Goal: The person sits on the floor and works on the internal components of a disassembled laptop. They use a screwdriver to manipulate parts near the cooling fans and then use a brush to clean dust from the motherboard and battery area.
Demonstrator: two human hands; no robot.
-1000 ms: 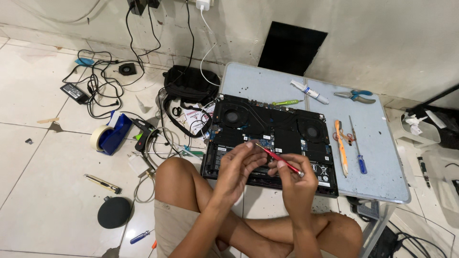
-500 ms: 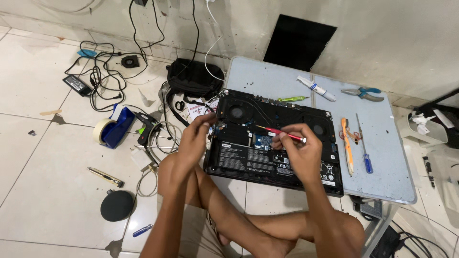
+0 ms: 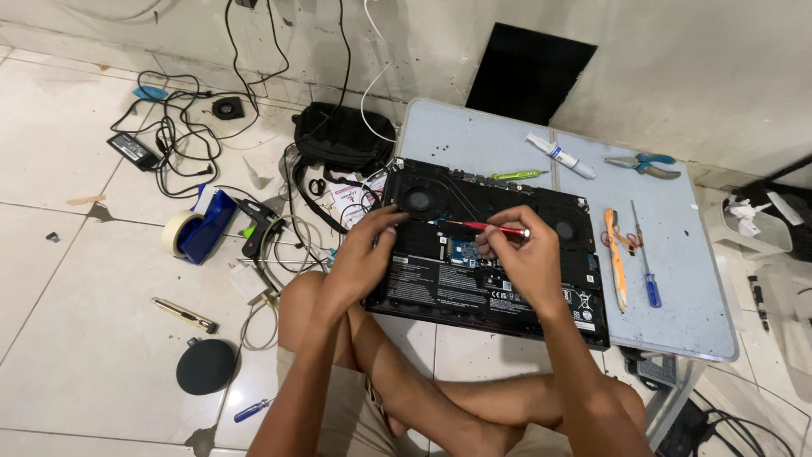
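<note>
Centrally, an opened laptop (image 3: pixel 491 254) is seen lying on a low pale-blue table (image 3: pixel 685 305), its black underside bared with a fan at each upper corner. A red screwdriver (image 3: pixel 495 228) is pinched in the curled fingers of the right hand (image 3: pixel 523 258), its shaft laid nearly flat and its tip pointed toward nine o'clock, over the board's upper middle. The left hand (image 3: pixel 362 258) is rested on the laptop's left edge, its fingers loosely bent and spread, with the fingertips touching the casing near the left fan; nothing is gripped by it. At three o'clock from the laptop, an orange tool (image 3: pixel 616 258) and a blue-handled screwdriver (image 3: pixel 646 267) are laid on the table. At one o'clock a white tube (image 3: pixel 559 156) and pliers (image 3: pixel 643 164) are found. At nine o'clock, on the floor, a tape roll (image 3: pixel 179 233) and tangled cables (image 3: pixel 169 144) are scattered.
</note>
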